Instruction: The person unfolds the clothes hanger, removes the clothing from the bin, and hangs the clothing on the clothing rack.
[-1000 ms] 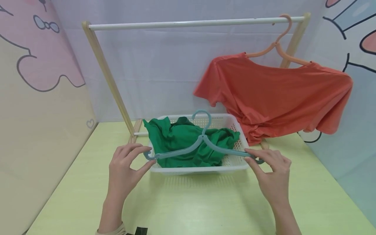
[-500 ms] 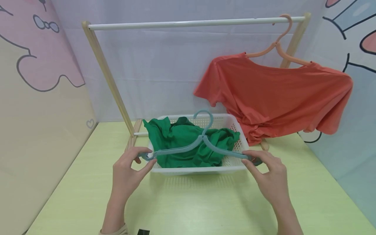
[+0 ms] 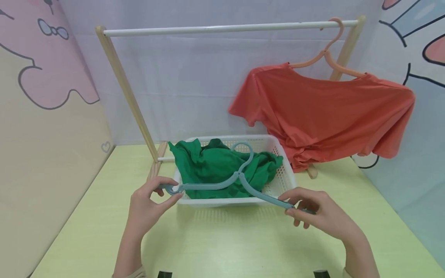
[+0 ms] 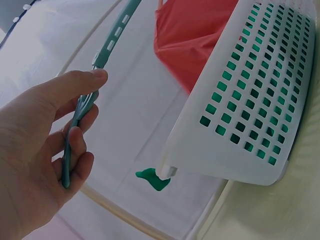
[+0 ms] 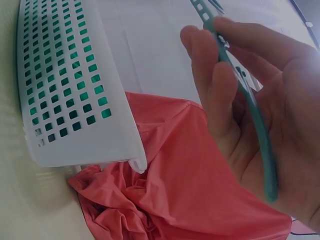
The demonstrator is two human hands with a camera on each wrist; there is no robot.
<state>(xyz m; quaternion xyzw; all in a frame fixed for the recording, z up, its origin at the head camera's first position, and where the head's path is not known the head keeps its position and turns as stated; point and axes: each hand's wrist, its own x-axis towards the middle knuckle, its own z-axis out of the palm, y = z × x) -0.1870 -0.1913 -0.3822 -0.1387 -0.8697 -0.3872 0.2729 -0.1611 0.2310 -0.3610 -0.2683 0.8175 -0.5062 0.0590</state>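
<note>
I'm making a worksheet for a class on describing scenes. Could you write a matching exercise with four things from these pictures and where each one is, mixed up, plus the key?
Things
1. blue hanger
2. green cloth
3. red shirt
4. white basket

Places
A. on the orange hanger
B. standing on the table
C. between the left hand and the right hand, gripped near both ends
D. bunched up, mostly inside a container

Right pairs: 1-C, 2-D, 3-A, 4-B

Blue hanger (image 3: 239,176) in all views
</note>
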